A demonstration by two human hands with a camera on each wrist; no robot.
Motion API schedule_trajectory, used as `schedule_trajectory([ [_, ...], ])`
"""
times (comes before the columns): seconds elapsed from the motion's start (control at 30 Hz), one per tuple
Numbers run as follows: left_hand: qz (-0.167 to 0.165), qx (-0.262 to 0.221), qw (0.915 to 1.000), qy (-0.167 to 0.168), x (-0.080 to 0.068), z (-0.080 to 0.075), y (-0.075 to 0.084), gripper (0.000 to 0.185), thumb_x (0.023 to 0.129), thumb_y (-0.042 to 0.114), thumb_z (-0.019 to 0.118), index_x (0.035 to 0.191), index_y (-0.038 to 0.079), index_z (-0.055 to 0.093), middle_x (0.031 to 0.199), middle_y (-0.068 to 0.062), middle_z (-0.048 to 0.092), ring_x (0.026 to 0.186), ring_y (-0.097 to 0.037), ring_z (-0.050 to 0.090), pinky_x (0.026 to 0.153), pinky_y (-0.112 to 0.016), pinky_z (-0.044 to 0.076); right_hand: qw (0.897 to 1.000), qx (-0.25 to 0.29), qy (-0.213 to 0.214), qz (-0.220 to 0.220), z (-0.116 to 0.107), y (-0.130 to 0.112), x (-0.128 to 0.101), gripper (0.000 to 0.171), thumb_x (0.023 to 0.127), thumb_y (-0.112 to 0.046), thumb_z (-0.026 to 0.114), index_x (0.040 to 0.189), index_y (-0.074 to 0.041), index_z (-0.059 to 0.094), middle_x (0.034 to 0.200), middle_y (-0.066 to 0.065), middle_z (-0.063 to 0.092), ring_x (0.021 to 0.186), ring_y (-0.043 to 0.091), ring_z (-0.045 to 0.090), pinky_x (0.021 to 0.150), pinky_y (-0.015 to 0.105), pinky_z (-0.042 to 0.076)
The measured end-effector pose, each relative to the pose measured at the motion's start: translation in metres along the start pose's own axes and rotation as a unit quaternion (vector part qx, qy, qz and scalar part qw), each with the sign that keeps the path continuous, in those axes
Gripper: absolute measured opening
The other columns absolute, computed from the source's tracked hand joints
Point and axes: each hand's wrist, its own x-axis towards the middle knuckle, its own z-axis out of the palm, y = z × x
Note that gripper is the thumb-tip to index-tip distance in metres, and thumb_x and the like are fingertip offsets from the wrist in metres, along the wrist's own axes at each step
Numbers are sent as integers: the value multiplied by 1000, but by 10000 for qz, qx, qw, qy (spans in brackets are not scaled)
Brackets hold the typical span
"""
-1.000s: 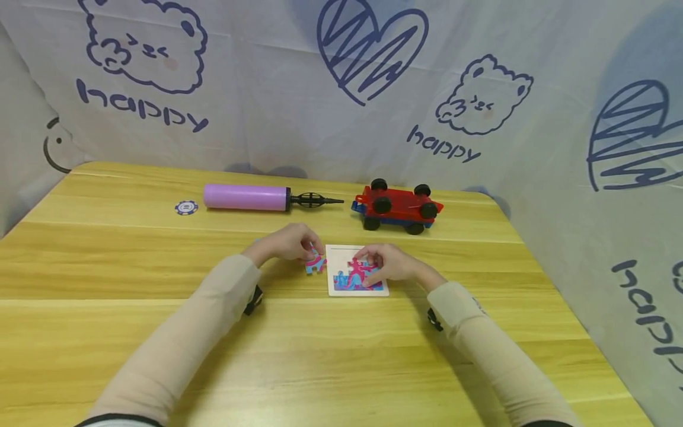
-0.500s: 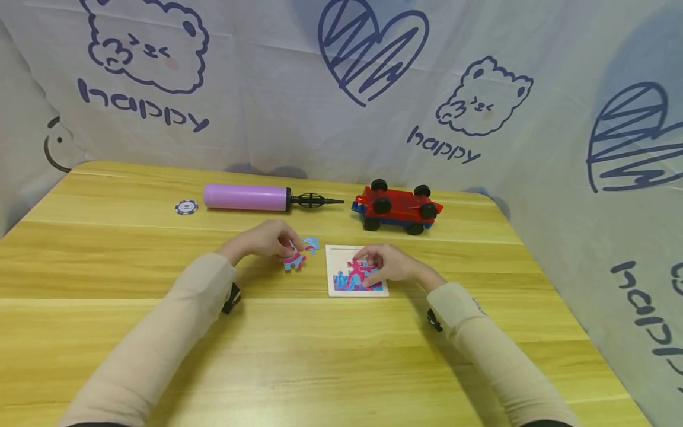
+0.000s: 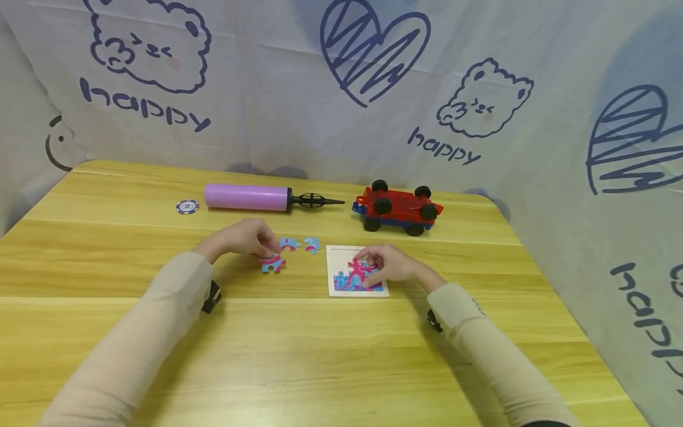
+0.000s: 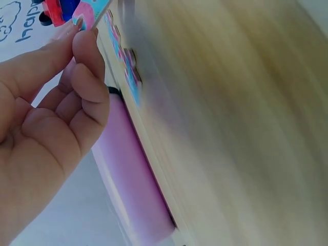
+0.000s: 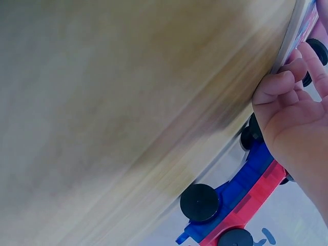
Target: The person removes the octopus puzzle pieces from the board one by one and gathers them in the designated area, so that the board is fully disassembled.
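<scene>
My left hand (image 3: 246,237) pinches a pink and light-blue jigsaw piece (image 3: 273,264) between thumb and fingers. In the left wrist view that piece (image 4: 92,10) shows at the fingertips. Just beyond it, two more jigsaw pieces (image 3: 290,244) lie apart on the table. To their right is a white puzzle tray (image 3: 330,281), its lower part filled with joined pieces (image 3: 347,281) of a pink creature on blue. My right hand (image 3: 391,263) rests over the tray's right side, thumb and forefinger spread on the pieces and hiding some of them.
A purple hand pump (image 3: 248,197) with a black nozzle lies along the back of the wooden table (image 3: 299,362). Right of it, a red toy car (image 3: 402,201) rests upside down on a blue one (image 3: 395,222). A poker chip (image 3: 187,206) lies at the back left.
My left hand has moved left, away from the tray, carrying the jigsaw piece. The two loose pieces behind it have come into sight. My right hand stays where it was.
</scene>
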Motion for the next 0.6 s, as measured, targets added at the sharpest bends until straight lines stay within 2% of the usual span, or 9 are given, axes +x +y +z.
schedule_trajectory([
  [0.2,-187,-44,9998,-85,-3,-2,-6,12,76,-11,59,87,-11,65,76,-12,65,60,-7,53,58,-24,48,10000,-21,1,-32,0,0,-1,45,72,-14,75,111,1,57,78,5,49,64,15,38,57,22,33],
  [0.4,-614,-131,9978,-222,-5,-3,-9,14,77,-12,57,88,-10,65,70,-5,63,55,-6,51,53,-21,45,10000,-88,4,16,-1,-1,-2,45,72,-14,75,111,1,57,77,5,50,65,15,39,58,23,34],
  [0.6,-561,0,9983,-185,-7,-4,-9,12,77,-10,58,87,-8,65,67,-3,62,52,-6,50,48,-20,40,10000,-75,-4,10,-1,-2,-1,46,72,-15,75,112,1,57,78,5,49,65,15,39,58,23,33],
])
